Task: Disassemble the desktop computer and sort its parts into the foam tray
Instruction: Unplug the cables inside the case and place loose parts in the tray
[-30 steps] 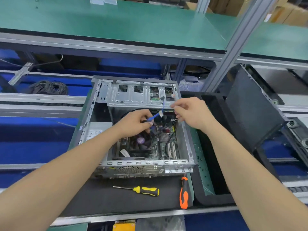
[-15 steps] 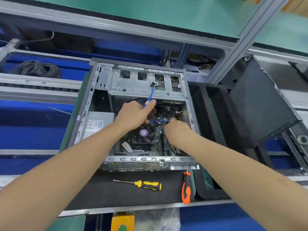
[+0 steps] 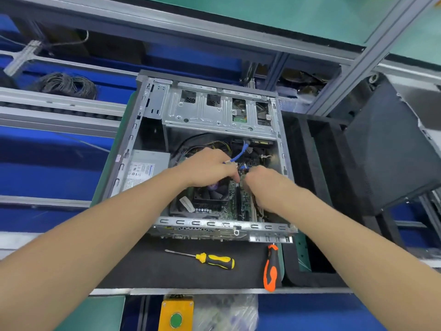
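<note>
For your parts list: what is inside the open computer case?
A power supply, fan, circuit board, blue cable and drive cage. The left hand and right hand hide the cable's lower end.

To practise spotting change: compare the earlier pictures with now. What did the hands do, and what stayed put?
The right hand let go of the blue cable and dropped from the drive cage into the case, beside the left hand, which still holds it. The yellow screwdriver, orange screwdriver and case stayed put.

Left hand (image 3: 207, 167) and right hand (image 3: 264, 181) are bare.
</note>
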Demonstrator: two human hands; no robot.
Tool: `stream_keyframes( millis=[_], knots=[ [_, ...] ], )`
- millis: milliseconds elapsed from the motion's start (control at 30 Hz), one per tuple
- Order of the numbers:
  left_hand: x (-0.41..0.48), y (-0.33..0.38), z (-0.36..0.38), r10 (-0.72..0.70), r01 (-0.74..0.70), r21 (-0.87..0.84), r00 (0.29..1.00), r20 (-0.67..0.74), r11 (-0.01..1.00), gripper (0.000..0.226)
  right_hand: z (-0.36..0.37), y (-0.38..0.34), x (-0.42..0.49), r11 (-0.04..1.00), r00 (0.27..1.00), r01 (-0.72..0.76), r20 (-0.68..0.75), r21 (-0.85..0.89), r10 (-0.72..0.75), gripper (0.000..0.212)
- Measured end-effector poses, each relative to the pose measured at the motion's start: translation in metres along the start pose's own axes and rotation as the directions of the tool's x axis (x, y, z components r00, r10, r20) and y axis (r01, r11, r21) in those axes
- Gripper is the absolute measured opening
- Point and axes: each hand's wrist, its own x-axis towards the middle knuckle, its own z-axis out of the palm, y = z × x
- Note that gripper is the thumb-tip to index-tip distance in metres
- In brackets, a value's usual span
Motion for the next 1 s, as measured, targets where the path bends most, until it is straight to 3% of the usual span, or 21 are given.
stream_keyframes(
  millis=[67,167,233,300,367,433,533,600,700,867,1000],
  knots=[
    [0.004,-0.005,0.006,0.037,-0.035,0.109,0.999,-0.025,0.993,0.054,-0.010,0.009,0.005,0.993,0.996,0.084,0.023,-0.088,-0.083,0.019],
    [0.008,-0.011,0.011,0.073,-0.056,0.160,0.992,-0.103,0.986,0.058,-0.023,0.014,0.010,0.965,0.972,0.226,0.102,-0.131,-0.214,0.039],
    [0.010,-0.010,0.013,0.142,-0.112,0.264,0.985,-0.098,0.958,0.043,-0.022,0.009,0.014,0.944,0.947,0.280,0.211,-0.172,-0.243,0.038],
    [0.010,-0.006,0.016,0.248,-0.200,0.503,0.968,-0.028,0.841,0.025,-0.009,0.003,0.017,0.911,0.929,0.290,0.314,-0.292,-0.196,0.027],
    [0.011,-0.002,0.021,0.346,-0.281,0.709,0.937,0.055,0.647,0.030,0.008,-0.003,0.016,0.839,0.902,0.356,0.386,-0.412,-0.193,0.003],
    [0.011,0.005,0.027,0.385,-0.298,0.846,0.915,0.122,0.442,0.034,0.018,-0.006,0.015,0.826,0.887,0.376,0.422,-0.420,-0.189,0.026],
    [0.009,0.014,0.045,0.226,-0.242,0.930,0.957,0.182,0.278,0.059,0.020,-0.007,0.017,0.837,0.838,0.387,0.526,-0.388,-0.145,0.033],
    [0.007,0.019,0.055,0.170,-0.161,0.963,0.977,0.125,0.215,0.063,0.022,-0.010,0.019,0.819,0.819,0.396,0.563,-0.416,-0.110,0.032],
    [0.008,0.023,0.057,0.211,-0.088,0.971,0.977,0.041,0.222,0.051,0.033,-0.015,0.019,0.767,0.847,0.386,0.526,-0.512,-0.076,0.031],
    [0.013,0.020,0.052,0.333,-0.194,0.917,0.940,0.072,0.349,0.034,0.042,-0.011,0.021,0.723,0.873,0.402,0.472,-0.562,-0.119,0.032],
    [0.016,0.024,0.051,0.437,-0.317,0.905,0.883,0.172,0.284,0.024,0.044,-0.010,0.022,0.685,0.878,0.418,0.458,-0.596,-0.137,0.033]
  ],
)
